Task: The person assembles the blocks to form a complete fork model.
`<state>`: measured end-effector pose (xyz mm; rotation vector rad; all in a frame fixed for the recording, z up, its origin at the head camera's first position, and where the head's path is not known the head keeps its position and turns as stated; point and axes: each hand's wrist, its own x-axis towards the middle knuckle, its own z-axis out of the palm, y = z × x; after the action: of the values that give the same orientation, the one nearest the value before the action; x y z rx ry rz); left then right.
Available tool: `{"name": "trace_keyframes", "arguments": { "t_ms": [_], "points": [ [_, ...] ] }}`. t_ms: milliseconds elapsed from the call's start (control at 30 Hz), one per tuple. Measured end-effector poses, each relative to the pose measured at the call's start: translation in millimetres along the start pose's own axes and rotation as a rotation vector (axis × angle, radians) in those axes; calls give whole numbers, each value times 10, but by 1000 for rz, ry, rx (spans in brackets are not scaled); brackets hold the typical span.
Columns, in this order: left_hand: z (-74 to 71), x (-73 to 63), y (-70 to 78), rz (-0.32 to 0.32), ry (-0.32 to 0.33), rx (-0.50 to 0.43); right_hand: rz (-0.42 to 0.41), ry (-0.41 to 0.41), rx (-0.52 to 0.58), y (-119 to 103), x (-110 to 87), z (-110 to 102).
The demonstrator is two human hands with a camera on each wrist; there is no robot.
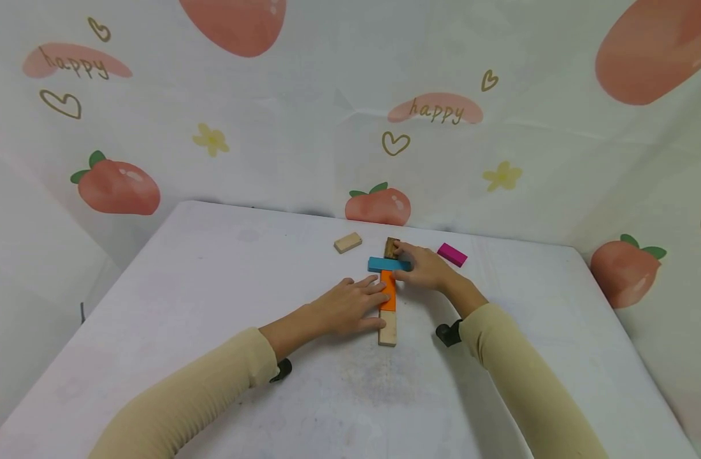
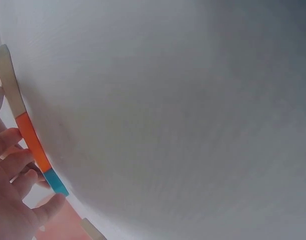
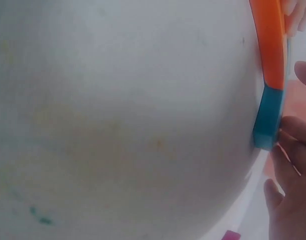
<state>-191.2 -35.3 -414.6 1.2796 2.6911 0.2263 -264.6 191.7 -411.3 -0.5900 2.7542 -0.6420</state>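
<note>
Several wooden blocks lie end to end on a white table: a plain wood block (image 1: 387, 331) nearest, then an orange block (image 1: 388, 294), a blue block (image 1: 380, 264) set crosswise, and a dark brown block (image 1: 391, 248) beyond. My left hand (image 1: 353, 306) spreads its fingers along the left side of the line, fingertips at the orange block and the plain one. From the right, my right hand (image 1: 424, 268) reaches the far end. Its index fingertip touches the brown block, while its thumb lies beside the blue and orange joint. In the right wrist view, its fingers rest at the blue block's end (image 3: 266, 122).
A loose plain wood block (image 1: 348, 242) lies behind and left of the line. Behind my right hand is a magenta block (image 1: 452, 254). A white cloth (image 1: 304, 115) printed with peaches hangs at the table's back edge. Dark wrist mounts (image 1: 448, 333) sit under both sleeves.
</note>
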Motion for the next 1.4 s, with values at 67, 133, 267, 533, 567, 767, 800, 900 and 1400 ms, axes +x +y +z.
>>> {"name": "trace_keyframes", "arguments": {
  "t_ms": [67, 133, 267, 533, 567, 767, 800, 900, 1400],
  "points": [
    [2, 2, -1, 6, 5, 3, -5, 5, -3, -12, -11, 5],
    [2, 2, 0, 8, 7, 7, -4, 7, -5, -24, -23, 9],
    [4, 7, 1, 6, 5, 7, -4, 6, -22, -41, -40, 9],
    [-8, 0, 7, -8, -7, 13, -26, 2, -35, -41, -28, 17],
    [-10, -3, 8, -10, -8, 10, -29, 3, -36, -37, -25, 20],
    [-10, -3, 13, -8, -8, 4, -35, -1, -54, -19, -30, 37],
    [-9, -2, 13, -7, -8, 6, -37, -2, -58, -18, -32, 38],
    [-6, 1, 13, -7, -10, 6, -44, 0, -59, -20, -38, 39],
    [-5, 8, 7, -12, -12, -4, -80, 61, -86, 22, -84, -9]
  ]
}}
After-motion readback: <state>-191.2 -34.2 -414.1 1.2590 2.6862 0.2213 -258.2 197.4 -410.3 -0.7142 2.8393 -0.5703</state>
